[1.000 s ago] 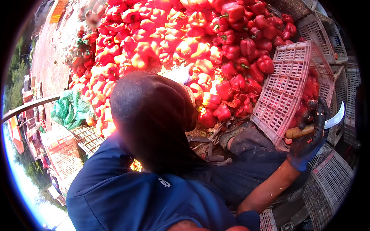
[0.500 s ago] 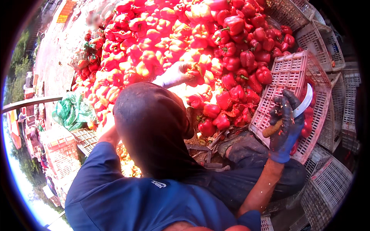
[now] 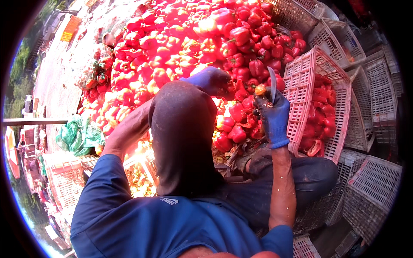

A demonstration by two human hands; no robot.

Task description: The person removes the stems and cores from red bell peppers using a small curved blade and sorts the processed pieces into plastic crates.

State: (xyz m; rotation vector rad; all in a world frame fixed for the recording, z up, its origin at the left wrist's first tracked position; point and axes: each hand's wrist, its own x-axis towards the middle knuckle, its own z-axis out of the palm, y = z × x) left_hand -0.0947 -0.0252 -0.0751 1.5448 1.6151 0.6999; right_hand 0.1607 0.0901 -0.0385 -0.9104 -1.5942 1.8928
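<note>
My left hand point(image 3: 214, 81), in a blue glove, reaches past my raised knee over the pile. Its fingers close around a red bell pepper point(image 3: 231, 89), partly hidden by the glove. Close by on the right, my right hand point(image 3: 275, 118), in a dark-stained blue glove, grips a knife point(image 3: 272, 82) with a curved blade pointing up. A small orange-yellow piece point(image 3: 260, 89), apparently a pepper core, shows at the thumb side of that hand. Both hands are just above the heap of red bell peppers point(image 3: 165, 51).
A pink plastic crate point(image 3: 300, 92) right of my right hand holds red peppers. Several more slatted crates point(image 3: 380, 92) stand farther right. My bent knee point(image 3: 183, 112) rises between my arms. Green netting point(image 3: 79, 134) lies at the left, near a pale crate point(image 3: 64, 170).
My right hand has moved left and up from over the crate, bringing the knife near my left hand. My left hand has shifted slightly right with a pepper.
</note>
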